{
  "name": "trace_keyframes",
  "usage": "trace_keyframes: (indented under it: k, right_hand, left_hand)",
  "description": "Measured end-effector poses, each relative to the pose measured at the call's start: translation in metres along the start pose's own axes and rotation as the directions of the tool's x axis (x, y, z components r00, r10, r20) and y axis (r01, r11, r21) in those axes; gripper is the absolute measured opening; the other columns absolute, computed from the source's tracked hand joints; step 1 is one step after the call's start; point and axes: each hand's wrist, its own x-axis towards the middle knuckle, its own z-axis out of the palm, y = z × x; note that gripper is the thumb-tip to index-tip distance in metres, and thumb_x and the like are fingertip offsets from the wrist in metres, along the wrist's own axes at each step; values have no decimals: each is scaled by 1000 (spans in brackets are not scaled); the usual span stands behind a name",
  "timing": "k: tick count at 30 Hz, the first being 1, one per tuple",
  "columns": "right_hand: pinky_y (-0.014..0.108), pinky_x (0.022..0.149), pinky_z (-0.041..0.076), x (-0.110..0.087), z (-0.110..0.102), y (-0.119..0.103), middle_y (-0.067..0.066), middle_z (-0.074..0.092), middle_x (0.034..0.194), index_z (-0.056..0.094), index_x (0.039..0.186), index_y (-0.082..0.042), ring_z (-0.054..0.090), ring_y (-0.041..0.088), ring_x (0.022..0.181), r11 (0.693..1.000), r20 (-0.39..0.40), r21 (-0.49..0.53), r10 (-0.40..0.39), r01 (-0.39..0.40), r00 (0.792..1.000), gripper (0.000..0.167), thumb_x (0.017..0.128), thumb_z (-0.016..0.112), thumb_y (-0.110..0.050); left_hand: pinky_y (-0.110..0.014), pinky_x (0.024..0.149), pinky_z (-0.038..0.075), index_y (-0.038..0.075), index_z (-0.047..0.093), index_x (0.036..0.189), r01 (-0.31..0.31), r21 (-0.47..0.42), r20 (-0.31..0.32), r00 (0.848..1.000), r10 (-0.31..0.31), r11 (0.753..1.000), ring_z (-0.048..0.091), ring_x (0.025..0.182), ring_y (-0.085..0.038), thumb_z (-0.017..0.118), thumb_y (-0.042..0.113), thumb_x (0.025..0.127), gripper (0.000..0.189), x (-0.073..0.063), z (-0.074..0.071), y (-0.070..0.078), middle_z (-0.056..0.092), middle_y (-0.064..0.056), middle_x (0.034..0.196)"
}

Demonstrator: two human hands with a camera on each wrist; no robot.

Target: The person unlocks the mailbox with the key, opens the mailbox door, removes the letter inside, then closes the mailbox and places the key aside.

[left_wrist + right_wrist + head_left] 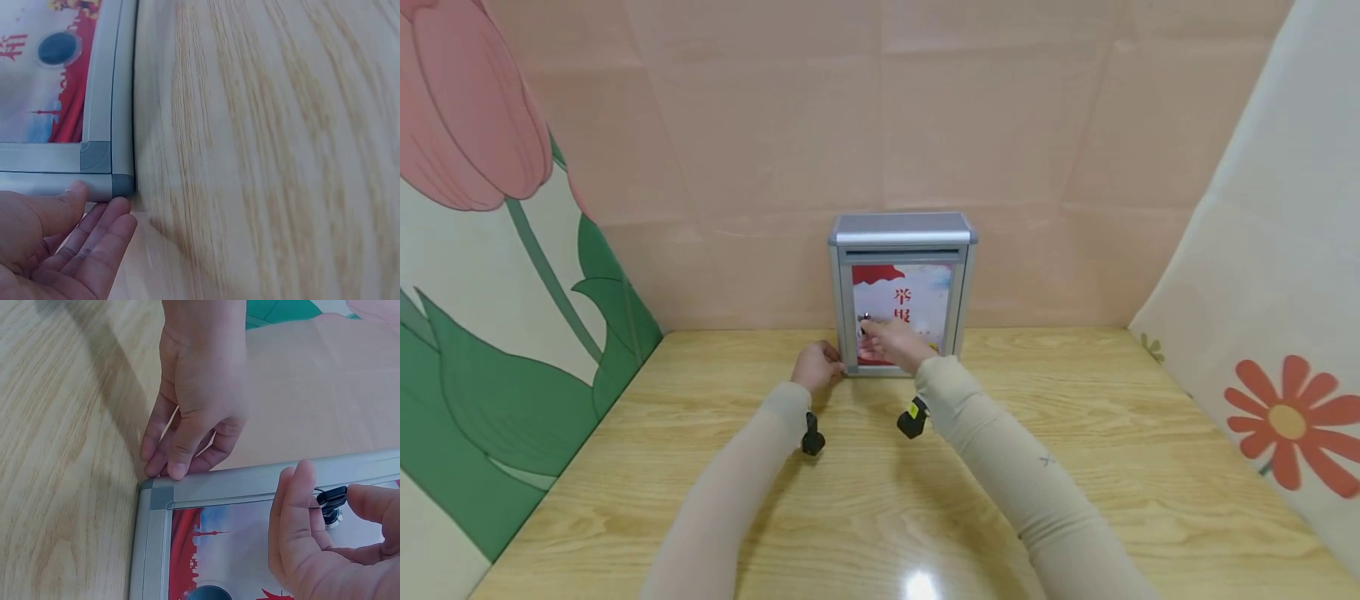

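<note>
A silver metal letter box [902,227] with a slot near its top stands upright against the back wall. Its front carries a printed poster [928,287] with red Chinese characters. My right hand [895,340] is at the left part of this front, pinching a black-headed key [332,497] between thumb and fingers. The key sits at a small round lock [333,517], partly covered by the hand. At the box's lower left corner, my left hand [817,367] rests thumb and fingertips [122,205] against the side edge, its fingers only loosely bent.
The box stands on a wood-grain table [1075,433] before a pinkish backdrop [760,150]. Side panels show a painted tulip [478,108] on the left and a red flower [1288,421] on the right. A dark round spot [57,49] is low on the poster.
</note>
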Motion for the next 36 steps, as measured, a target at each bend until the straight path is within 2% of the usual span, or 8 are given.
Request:
trace_keyframes:
  k: [5,12,16,19,21,27,36]
  right_hand:
    - [32,88,54,-3,-1,1,16,58,102,39,140,6,61,14,76,1000,15,16,-6,6,1000,45,104,43,-22]
    - [41,98,50,-12,-4,4,26,56,119,35,144,2,61,16,81,1000,39,-2,-16,16,999,48,104,43,-23]
    - [35,91,54,-18,-6,6,27,56,120,31,147,2,61,16,82,1000,53,-5,-28,29,998,51,104,43,-22]
    - [26,79,56,-22,-8,8,25,58,113,33,145,6,62,15,80,999,65,-2,-47,47,997,49,104,43,-21]
    - [23,75,55,-25,-9,9,22,59,107,35,142,7,62,15,80,999,73,14,-51,50,996,47,104,43,-20]
    - [24,76,55,-33,-13,11,15,60,99,38,139,8,61,14,80,998,111,11,-58,57,992,45,104,43,-19]
    - [24,78,55,-47,-19,15,15,60,98,44,129,14,62,13,79,995,170,-17,-90,94,981,42,104,42,-20]
  left_hand:
    - [-27,63,52,-3,62,96,7,-5,0,1000,-7,1000,60,73,-18,71,5,86,15,1,0,0,65,-13,86]
    - [-27,61,50,-5,63,95,-29,-1,-19,999,29,1000,60,70,-17,70,4,84,15,2,2,-1,66,-14,83]
    - [-26,61,50,-5,62,94,-40,-22,-15,999,40,999,60,69,-18,69,3,84,15,2,3,-1,66,-15,84]
    - [-26,63,50,-5,62,95,-46,-22,-22,999,46,999,61,71,-19,70,3,84,15,2,4,-1,67,-16,85]
    - [-27,65,51,-5,63,95,-52,-6,-30,998,52,999,62,74,-20,70,3,84,16,2,4,-1,68,-16,86]
    - [-34,73,51,-5,63,98,-44,34,-33,998,45,998,61,80,-23,70,5,85,17,2,3,2,66,-14,88]
    - [-35,74,53,-4,63,98,-42,37,-17,999,42,998,63,84,-25,70,6,86,18,-1,0,3,68,-16,91]
